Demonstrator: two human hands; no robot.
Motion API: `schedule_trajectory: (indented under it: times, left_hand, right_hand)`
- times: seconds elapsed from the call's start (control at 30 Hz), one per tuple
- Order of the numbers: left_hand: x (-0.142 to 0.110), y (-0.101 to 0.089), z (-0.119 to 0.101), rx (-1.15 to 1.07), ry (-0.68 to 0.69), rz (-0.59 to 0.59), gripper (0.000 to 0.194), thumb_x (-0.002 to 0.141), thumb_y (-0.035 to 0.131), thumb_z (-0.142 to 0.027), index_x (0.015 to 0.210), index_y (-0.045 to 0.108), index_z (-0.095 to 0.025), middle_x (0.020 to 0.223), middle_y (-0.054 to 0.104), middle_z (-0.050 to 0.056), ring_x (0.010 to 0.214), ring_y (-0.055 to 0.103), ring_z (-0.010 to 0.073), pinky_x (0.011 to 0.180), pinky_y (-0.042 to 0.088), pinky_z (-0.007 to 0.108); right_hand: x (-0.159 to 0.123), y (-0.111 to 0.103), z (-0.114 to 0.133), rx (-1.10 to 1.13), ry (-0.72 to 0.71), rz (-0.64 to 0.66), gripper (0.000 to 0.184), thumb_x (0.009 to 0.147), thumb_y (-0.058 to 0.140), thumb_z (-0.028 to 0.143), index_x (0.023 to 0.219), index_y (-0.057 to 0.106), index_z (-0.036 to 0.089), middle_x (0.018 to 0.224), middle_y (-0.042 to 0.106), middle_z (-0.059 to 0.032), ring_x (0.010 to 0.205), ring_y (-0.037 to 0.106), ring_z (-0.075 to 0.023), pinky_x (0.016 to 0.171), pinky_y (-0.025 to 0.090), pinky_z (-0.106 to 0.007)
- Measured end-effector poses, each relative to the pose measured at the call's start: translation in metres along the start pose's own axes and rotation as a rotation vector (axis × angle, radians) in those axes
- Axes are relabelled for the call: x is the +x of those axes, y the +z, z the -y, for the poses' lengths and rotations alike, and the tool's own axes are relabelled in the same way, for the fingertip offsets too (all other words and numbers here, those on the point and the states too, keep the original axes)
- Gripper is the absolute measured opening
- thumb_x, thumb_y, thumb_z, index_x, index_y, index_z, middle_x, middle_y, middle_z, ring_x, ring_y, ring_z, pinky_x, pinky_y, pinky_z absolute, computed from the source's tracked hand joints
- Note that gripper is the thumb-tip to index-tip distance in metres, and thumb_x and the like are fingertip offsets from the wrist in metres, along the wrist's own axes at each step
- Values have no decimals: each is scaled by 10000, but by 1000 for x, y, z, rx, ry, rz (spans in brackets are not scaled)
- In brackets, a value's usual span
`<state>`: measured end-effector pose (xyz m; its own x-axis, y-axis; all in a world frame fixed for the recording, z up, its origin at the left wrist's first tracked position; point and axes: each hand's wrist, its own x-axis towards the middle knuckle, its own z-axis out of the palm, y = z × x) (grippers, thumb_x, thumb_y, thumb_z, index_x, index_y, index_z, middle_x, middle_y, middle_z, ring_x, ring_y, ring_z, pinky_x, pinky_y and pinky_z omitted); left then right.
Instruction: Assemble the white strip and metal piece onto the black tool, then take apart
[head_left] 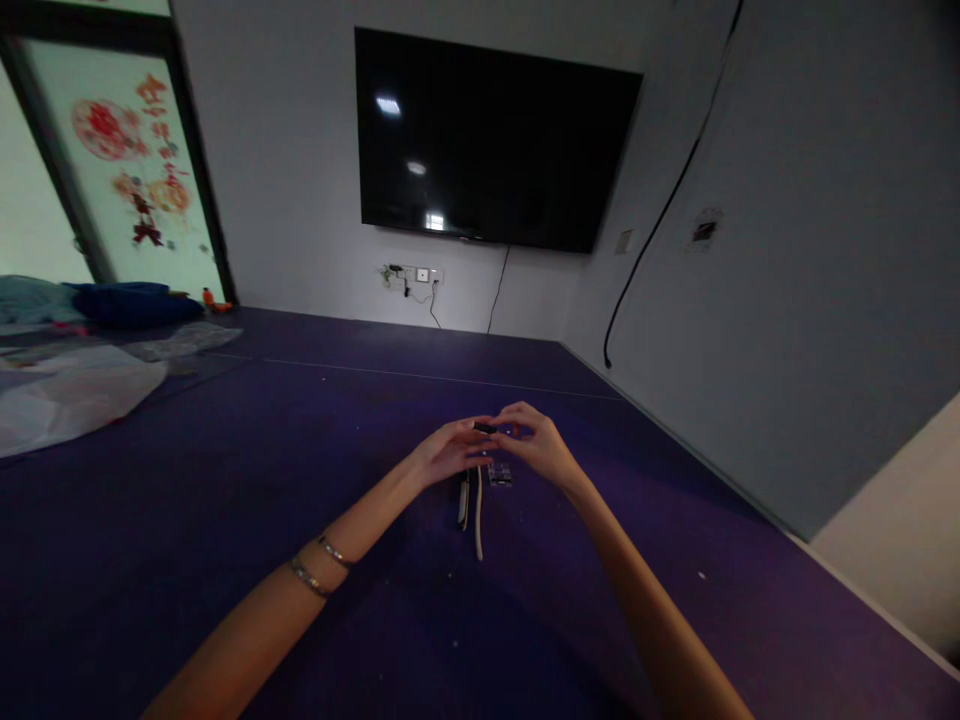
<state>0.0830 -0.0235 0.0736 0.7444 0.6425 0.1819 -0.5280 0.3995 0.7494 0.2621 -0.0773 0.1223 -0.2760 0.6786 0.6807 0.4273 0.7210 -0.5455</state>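
- While the left hand [450, 450] grasps the black piece [484, 428], its near end lies between fingers.
- Right fingertips meet its far end (firmness cannot be told).
- Board [500, 474]: below, on purple surface [300, 520].

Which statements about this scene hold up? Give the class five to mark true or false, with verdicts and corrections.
1. The left hand and right hand meet at a small black object. True.
2. A black cable hangs down the wall to the right of the television. True.
3. The television shows a bright, colourful programme. False: its screen is dark, with only reflections.
4. The bracelets are on the right forearm. False: they are on the left forearm.
5. A slim pale strip lies on the purple surface. True.
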Motion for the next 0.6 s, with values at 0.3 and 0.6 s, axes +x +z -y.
schedule_trajectory:
  times: [0.3,0.6]
  left_hand:
    - [1,0,5,-27,-37,-65,261,797,533,-217,1034,598,-129,927,670,119,909,613,231,879,382,421]
    - [3,-4,4,66,-57,-91,291,815,537,-242,1084,574,-138,989,661,142,973,605,251,874,409,409]
  right_hand:
    - [0,0,-6,34,49,30,129,735,626,231,837,698,199,815,663,-39,733,565,-140,648,420,-275]
    - [-1,-1,-13,30,147,30,142,706,633,277,781,700,178,777,682,-39,693,572,-140,649,430,-274]
